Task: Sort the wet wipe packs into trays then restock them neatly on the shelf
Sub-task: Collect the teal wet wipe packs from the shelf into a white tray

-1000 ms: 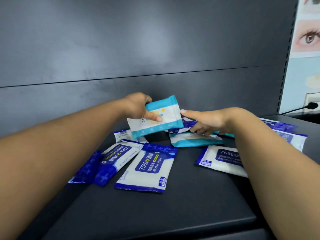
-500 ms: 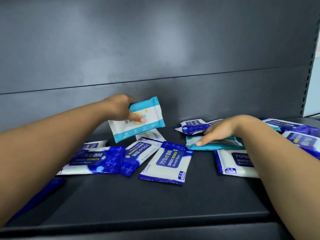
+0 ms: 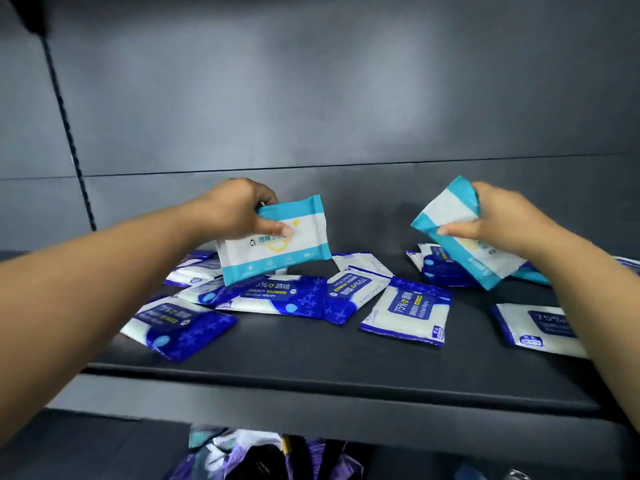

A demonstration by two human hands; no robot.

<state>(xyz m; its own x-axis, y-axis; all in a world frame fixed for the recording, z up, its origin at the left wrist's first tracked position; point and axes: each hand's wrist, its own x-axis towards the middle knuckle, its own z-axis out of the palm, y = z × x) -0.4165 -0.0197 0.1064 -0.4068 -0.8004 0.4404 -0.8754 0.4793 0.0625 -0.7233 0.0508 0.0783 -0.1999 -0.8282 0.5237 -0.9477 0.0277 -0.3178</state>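
You've got one teal pack [image 3: 273, 242] pinched in your left hand [image 3: 235, 209], long axis roughly level, and another teal pack [image 3: 460, 233] clamped in your right hand [image 3: 502, 220], tilted steeply. Both are up over the shelf's [image 3: 311, 358] back edge, blue packs [image 3: 407, 315] scattered below.

Both hands [image 3: 239, 209] [image 3: 498, 220] gripping teal packs [image 3: 277, 242] [image 3: 460, 233], blue packs [image 3: 408, 311] scattered on shelf [image 3: 311, 358]
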